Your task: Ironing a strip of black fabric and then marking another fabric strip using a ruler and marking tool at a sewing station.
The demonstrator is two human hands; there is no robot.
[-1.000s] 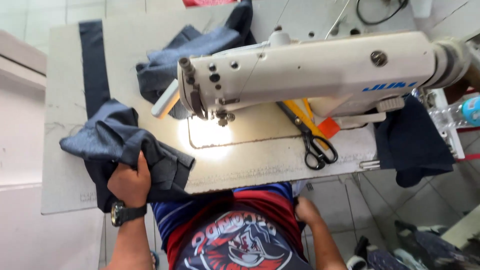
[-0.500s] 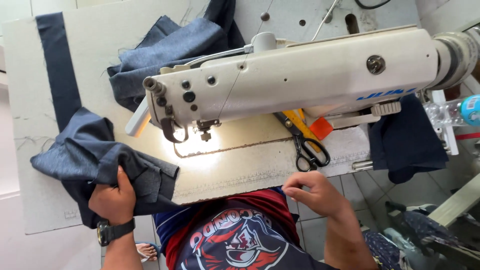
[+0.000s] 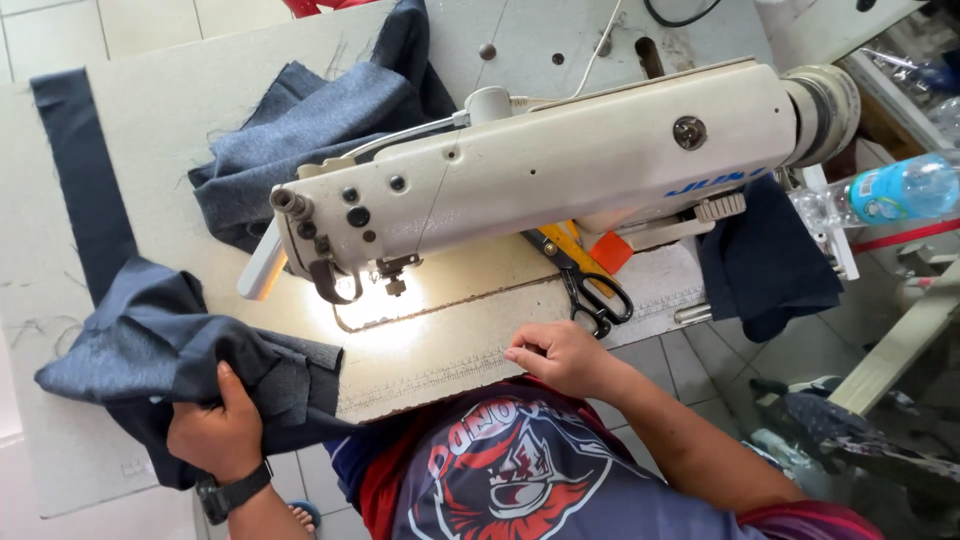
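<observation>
My left hand (image 3: 215, 432) is clamped on a bunched piece of dark blue denim (image 3: 170, 345) at the near left corner of the sewing table (image 3: 170, 130), thumb on top and fingers hidden underneath in the folds. The cloth lies half on the table and half spilling over its front edge, well left of the needle and presser foot (image 3: 392, 282) of the cream sewing machine (image 3: 560, 165). My right hand (image 3: 562, 357) rests at the table's front edge with the fingertips pinched together; whether they pinch a thread, a pin or nothing I cannot tell. What worries me is the weight hanging over the edge: if my grip loosens, I judge the bundle could slide off toward my lap or the tiled floor. It is folded on itself, so fed under the foot like this, layers might get caught in one seam. A long dark strip (image 3: 85, 190) runs up the left side and meets the bundle; a pull could drag it askew. A second heap of denim (image 3: 320, 130) sits behind the machine head, close enough to snag. The black-handled scissors (image 3: 590, 290) lie open-ended just beyond my right hand, beside yellow and orange pieces (image 3: 590, 250), so a careless reach could meet the blades.
</observation>
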